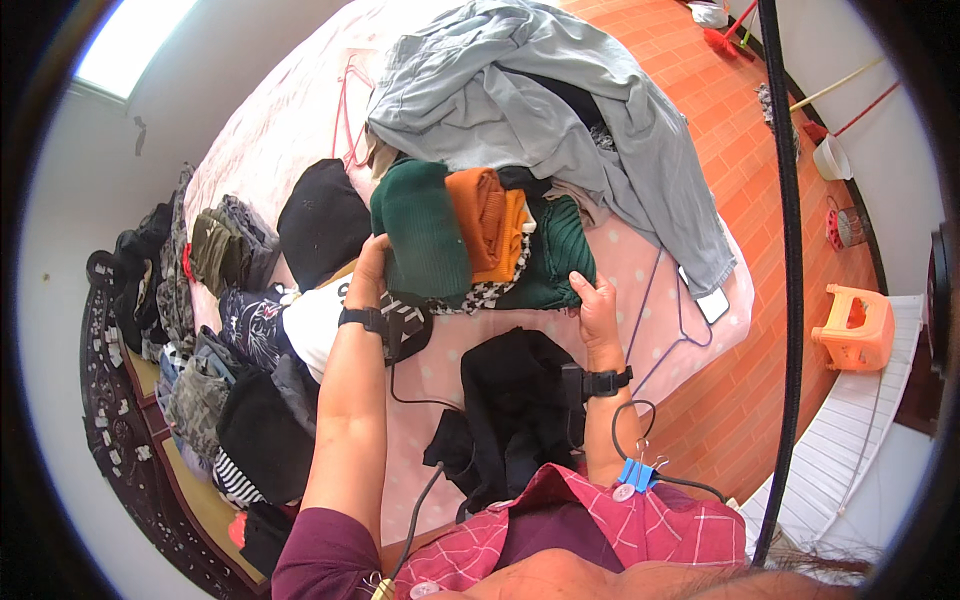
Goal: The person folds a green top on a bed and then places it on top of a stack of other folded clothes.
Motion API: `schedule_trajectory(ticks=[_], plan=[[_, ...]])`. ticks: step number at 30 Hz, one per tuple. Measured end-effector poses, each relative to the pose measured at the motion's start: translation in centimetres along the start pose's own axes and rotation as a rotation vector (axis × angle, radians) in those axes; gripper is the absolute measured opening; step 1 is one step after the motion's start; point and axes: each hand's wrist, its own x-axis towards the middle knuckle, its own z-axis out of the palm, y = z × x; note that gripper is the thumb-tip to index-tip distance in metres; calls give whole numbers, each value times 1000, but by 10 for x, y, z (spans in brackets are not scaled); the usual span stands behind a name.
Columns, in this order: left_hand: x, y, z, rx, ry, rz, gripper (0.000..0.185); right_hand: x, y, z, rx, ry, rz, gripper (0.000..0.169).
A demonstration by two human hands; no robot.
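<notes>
Between my two hands is a bundled garment of dark green ribbed knit [420, 232], with an orange folded piece [478, 217], a yellow-orange piece [511, 236] and a black-and-white patterned edge [487, 296] showing. My left hand [371, 266] grips its left side, the fingers partly hidden behind the cloth. At the right end, the thumb and fingers of my right hand [592, 300] pinch the green ribbed part [559, 240]. Below the bundle a black garment [517, 397] lies crumpled on the pink dotted bedsheet [431, 352].
A large grey-blue garment [487, 105] spreads across the bed's far side. Folded clothes, including a black pile [326, 225] and camouflage pieces [199, 397], line the left. Pink hangers [346, 105], a purple hanger [681, 336] and a phone [709, 304] lie around. An orange stool [859, 326] stands right.
</notes>
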Motion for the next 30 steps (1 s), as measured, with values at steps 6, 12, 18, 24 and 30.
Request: schedule_trajectory(ticks=[6, 12, 18, 24, 30], plan=[[-25, 9, 53, 168, -38, 121, 49, 14, 24, -45, -1264, 154, -361, 26], [-16, 4, 43, 367, 2, 283, 74, 62, 45, -13, -359, -31, 58, 49], [-21, -3, 29, 215, -215, 209, 90, 84, 67, 2, 127, -267, 461, 70], [-12, -20, 41, -57, -242, 26, 60, 94, 63, 11, 97, -335, 461, 69], [7, -26, -13, -282, -272, -140, 45, 88, 54, 52, 282, -440, 486, 57]])
